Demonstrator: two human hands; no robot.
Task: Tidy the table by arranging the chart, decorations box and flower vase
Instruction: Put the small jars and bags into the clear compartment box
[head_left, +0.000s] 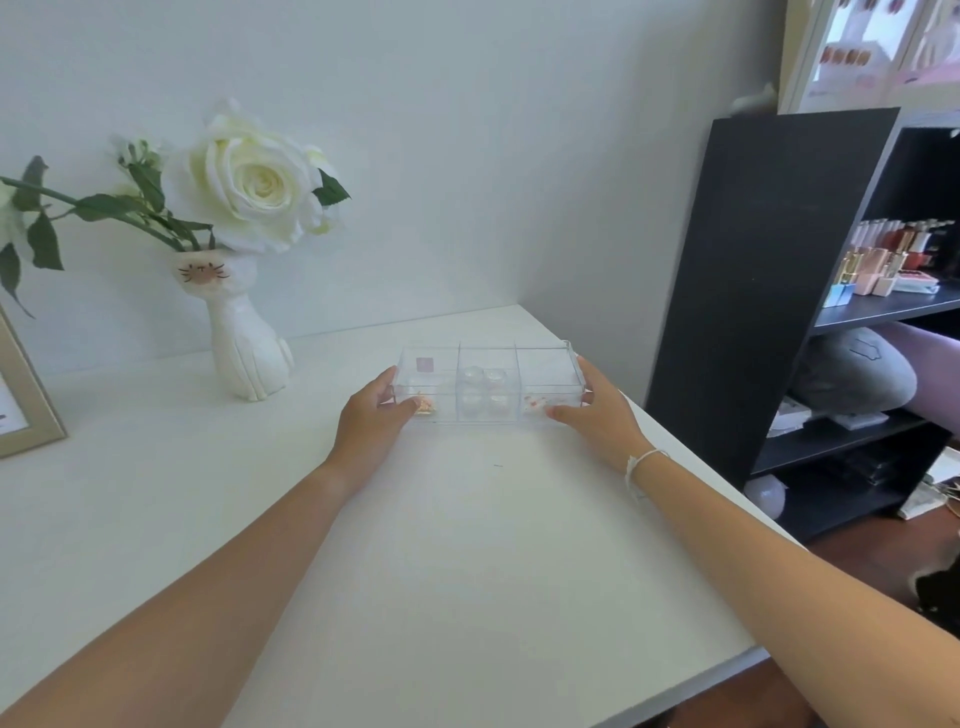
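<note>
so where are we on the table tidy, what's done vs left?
Looks done: flower vase stands upright by the wall, and the framed chart is propped at the table's left edge. In hand: both hands, left and right, grip the ends of the clear decorations box. Left: setting the box in place and letting go.

We see the near half of the white table (415, 545) bare, wide room between and beside the forearms. Far left, the cat-shaped flower vase (248, 343) stands by the wall, its rose leaning over the table. The framed chart (21, 400) blocks the left edge. The black shelf unit (753, 291) closes the right side just beyond the clear decorations box (488, 384).
</note>
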